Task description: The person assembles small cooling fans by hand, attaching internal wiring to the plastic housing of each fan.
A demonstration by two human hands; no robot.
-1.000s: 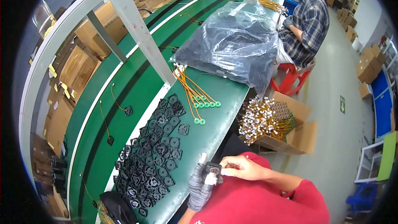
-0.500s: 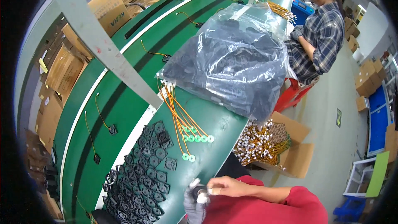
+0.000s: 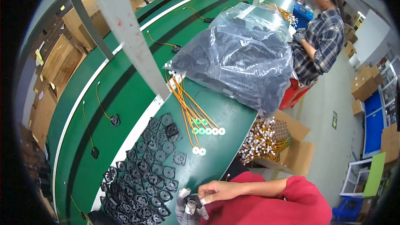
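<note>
On the green bench, the heap of black fan frames lies at the lower left; beside it the gloved left hand closes its fingers around a small black fan part, low at the picture's edge; the bare right hand pinches the same part from the right. Since the earlier frame the view has swung down-left, so the orange wires and the clear bag of black parts sit higher; the hands keep their hold. The part is mostly hidden by fingers; its wire cannot be made out; the left glove is cut off below.
</note>
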